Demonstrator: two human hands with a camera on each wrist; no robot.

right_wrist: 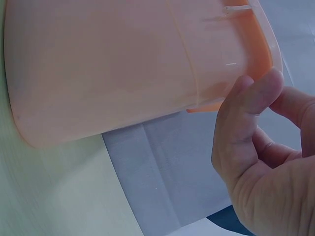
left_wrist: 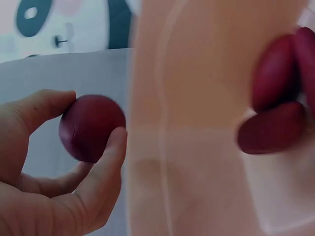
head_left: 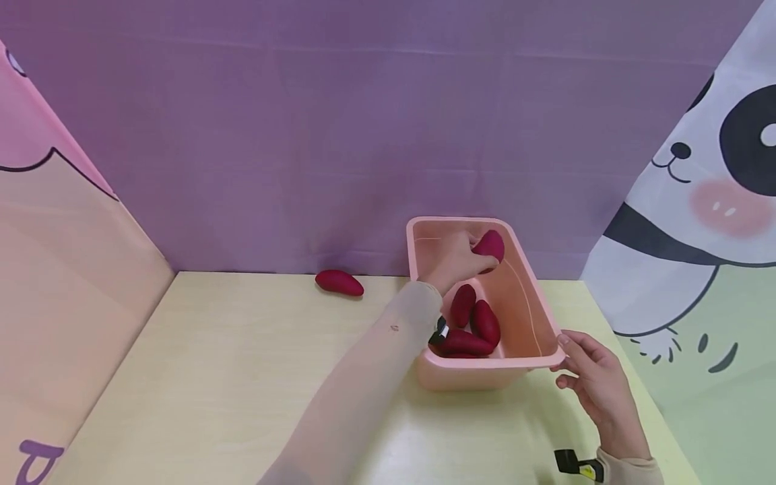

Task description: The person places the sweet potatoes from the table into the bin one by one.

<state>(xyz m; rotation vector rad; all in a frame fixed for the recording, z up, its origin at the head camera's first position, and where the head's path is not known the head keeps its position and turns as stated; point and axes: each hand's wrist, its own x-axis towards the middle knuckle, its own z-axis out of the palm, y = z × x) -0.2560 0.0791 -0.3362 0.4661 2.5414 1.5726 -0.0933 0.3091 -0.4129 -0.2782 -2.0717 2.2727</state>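
Note:
A pink plastic bin (head_left: pixel 485 374) stands on the table with several dark red sweet potatoes (head_left: pixel 486 323) lying in its near half. Over the bin's far half, my left hand (head_left: pixel 457 259) grips another sweet potato (head_left: pixel 490 246) between thumb and fingers. The left wrist view shows this held sweet potato (left_wrist: pixel 91 129) end-on, apart from those in the bin. At the near right corner my right hand (head_left: pixel 597 377) pinches the bin's rim. In the right wrist view, the thumb and fingers of my right hand (right_wrist: pixel 266 142) meet at that rim. My left forearm hides part of the bin's left side.
One more sweet potato (head_left: pixel 339 283) lies on the pale wooden table (head_left: pixel 212 377), left of the bin near the back edge. A purple cloth wall (head_left: pixel 291 148) rises right behind the table. Printed panels flank it, with a panda (head_left: pixel 673 229) on the right one.

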